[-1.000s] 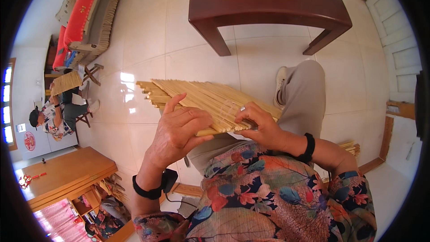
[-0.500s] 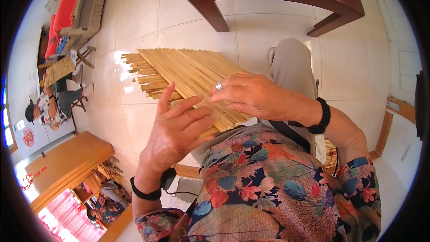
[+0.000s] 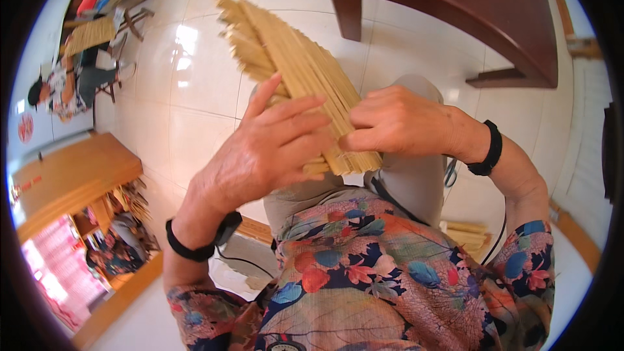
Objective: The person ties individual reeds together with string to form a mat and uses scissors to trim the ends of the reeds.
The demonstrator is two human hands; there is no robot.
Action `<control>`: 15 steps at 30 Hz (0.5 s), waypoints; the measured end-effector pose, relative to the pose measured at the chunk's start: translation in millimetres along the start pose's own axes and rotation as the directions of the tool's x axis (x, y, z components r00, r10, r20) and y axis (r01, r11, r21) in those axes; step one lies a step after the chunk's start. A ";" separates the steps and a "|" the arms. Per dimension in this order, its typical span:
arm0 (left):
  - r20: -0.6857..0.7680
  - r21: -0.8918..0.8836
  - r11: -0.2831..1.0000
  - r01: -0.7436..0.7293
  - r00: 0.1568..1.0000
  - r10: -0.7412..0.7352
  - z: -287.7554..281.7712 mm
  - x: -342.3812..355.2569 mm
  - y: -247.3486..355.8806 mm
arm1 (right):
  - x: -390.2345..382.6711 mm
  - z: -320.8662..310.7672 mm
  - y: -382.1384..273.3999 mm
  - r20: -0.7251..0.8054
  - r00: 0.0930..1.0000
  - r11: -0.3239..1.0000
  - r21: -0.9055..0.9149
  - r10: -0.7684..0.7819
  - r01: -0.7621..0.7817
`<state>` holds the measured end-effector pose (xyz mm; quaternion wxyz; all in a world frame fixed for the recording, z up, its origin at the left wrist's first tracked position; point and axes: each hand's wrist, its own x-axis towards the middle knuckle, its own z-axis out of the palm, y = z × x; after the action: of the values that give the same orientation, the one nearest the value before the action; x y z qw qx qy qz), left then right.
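Just left of centre, our left hand [image 3: 257, 146] lies spread against the stick mat [image 3: 318, 84], likely steadying it; whether that grip clamps, we cannot tell. Our right hand [image 3: 400, 123] is curled tight on its right edge, probably for control. Upper left, a seated person [image 3: 62, 94] has another mat [image 3: 90, 36].

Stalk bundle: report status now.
Left grip spread across the stalk bundle. Right grip curled at its right edge. Bundle's far-left ends staggered. No obstruction visible.

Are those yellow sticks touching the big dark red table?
Apart. The head view shows pale floor between the yellow sticks and the dark red table.
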<state>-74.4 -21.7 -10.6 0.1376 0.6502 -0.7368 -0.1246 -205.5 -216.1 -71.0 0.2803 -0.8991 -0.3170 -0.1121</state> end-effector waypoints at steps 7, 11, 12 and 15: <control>-0.227 0.106 0.993 -0.055 0.971 0.078 -7.6 23.0 -21.7 | -8.9 -8.4 27.5 0.022 0.996 0.970 0.225 0.091 -0.094; -0.312 -0.061 0.976 -0.209 0.933 0.180 3.4 39.4 -38.5 | -15.7 -17.1 15.1 -0.017 0.962 0.932 0.249 0.274 -0.261; -0.330 -0.062 0.961 -0.269 0.914 0.234 8.0 46.4 -40.8 | -20.5 -21.8 12.1 -0.024 0.953 0.934 0.205 0.302 -0.291; -0.374 -0.128 0.904 -0.407 0.864 0.336 18.4 67.4 -39.2 | -36.3 -29.1 -1.2 0.016 0.923 0.915 0.126 0.384 -0.383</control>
<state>-52.8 -93.4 -39.2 0.3509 0.4894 -0.7965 -0.0547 -235.1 -250.5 -60.4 0.3546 -0.9237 -0.1397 -0.0389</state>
